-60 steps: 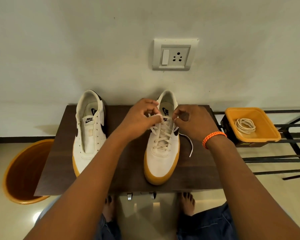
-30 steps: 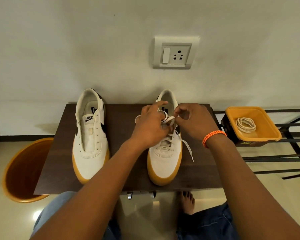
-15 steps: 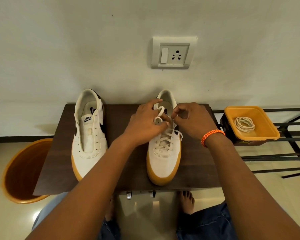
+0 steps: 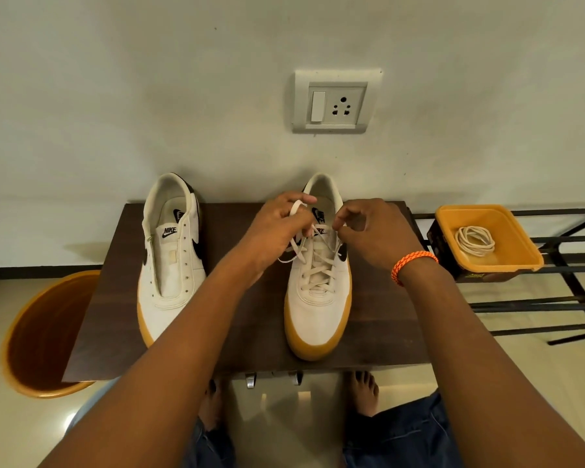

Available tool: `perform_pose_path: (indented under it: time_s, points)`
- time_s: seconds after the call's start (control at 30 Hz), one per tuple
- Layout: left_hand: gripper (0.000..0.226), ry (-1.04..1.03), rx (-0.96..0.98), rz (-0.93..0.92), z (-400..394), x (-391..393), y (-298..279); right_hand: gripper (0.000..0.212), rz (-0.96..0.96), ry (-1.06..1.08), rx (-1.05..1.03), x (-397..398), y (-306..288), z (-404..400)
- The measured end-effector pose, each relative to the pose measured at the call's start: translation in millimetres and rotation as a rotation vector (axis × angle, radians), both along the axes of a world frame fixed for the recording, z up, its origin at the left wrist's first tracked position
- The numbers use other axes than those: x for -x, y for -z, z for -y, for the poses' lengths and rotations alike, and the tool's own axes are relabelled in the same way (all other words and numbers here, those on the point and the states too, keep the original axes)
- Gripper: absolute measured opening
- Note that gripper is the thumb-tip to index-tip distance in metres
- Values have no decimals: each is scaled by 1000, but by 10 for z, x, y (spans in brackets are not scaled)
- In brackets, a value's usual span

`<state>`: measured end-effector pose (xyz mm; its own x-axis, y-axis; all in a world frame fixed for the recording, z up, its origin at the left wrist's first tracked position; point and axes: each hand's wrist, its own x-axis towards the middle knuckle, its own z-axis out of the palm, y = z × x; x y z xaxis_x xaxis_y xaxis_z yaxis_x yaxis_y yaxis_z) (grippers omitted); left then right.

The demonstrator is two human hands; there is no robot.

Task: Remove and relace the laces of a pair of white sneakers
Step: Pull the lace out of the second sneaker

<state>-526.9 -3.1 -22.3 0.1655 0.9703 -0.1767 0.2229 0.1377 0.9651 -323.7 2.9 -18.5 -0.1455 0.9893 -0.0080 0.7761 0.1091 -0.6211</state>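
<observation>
Two white sneakers with gum soles stand on a dark wooden table (image 4: 244, 336). The left sneaker (image 4: 171, 261) has bare eyelets and no lace. The right sneaker (image 4: 318, 298) is laced with a white lace (image 4: 318, 270) up to its top eyelets. My left hand (image 4: 277, 228) holds a loop of that lace over the shoe's tongue. My right hand (image 4: 372, 231) pinches the other lace end at the shoe's top right. A second coiled lace (image 4: 474, 240) lies in the orange tray (image 4: 517, 260) at the right.
A round orange bin (image 4: 38, 336) stands on the floor left of the table. The tray sits on a black metal rack (image 4: 554, 305) at the right. A wall socket (image 4: 335, 101) is above the shoes. My bare feet (image 4: 363, 393) are under the table's front edge.
The loose lace end that hung to the right of the shoe has been drawn up. My left hand now holds a loop of lace over the tongue; my right hand has stayed near the top eyelets.
</observation>
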Motion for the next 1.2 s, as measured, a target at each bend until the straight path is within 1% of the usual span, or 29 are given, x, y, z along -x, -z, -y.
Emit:
perform_pose_path:
  time_s: [0.03,0.1,0.13,0.23,0.33,0.4,0.47,0.57,0.6,0.63,0.7,0.8,0.9,0.93,1.0,1.07,1.1,1.13,1.2]
  points:
    - [18,-22,-22,-32,9,-16,8,10,-1,0,-1,3,4,1]
    - [15,-28,-93,-173,15,-59,31,9,1,-1,-1,5,10,-1]
    - [16,-30,-91,-192,20,-71,34,8,6,-3,-1,6,14,-2]
    - [22,-90,25,-17,20,-37,-43,8,20,1,-2,3,21,-9]
    - [26,-82,67,62,8,2,-50,7,34,-2,-6,14,17,-13]
    - [32,-48,130,118,17,8,-39,7,47,-3,-15,27,22,-12]
    - [30,-44,200,251,7,25,-15,7,53,2,-18,27,35,-10]
    - [34,-145,327,522,-22,103,-35,9,60,3,-21,30,56,-11]
    - [32,-178,338,550,-31,138,-39,9,61,-3,-16,37,62,-15]
    - [28,-199,321,516,-37,162,-49,10,64,-13,-13,46,68,-16]
    - [25,-222,261,362,-18,199,-71,11,72,-33,-4,75,83,-22]
    - [33,-238,198,148,62,202,-158,10,72,-39,17,91,98,-29]
    - [36,-190,94,-214,181,264,-149,10,76,-30,14,103,93,-12]
    - [34,-156,98,-306,214,305,-85,10,82,-27,10,110,87,-8]
    - [28,-70,204,-457,273,398,68,10,98,-24,7,131,79,0]
    - [39,-21,297,-607,337,426,195,9,117,-22,-4,143,79,-1]
    - [45,-60,284,-679,363,421,232,8,118,-18,-14,151,79,1]
    - [47,-133,228,-753,384,407,244,7,119,-9,-25,162,73,7]
    - [40,-282,58,-895,414,340,203,5,129,14,-57,177,41,30]
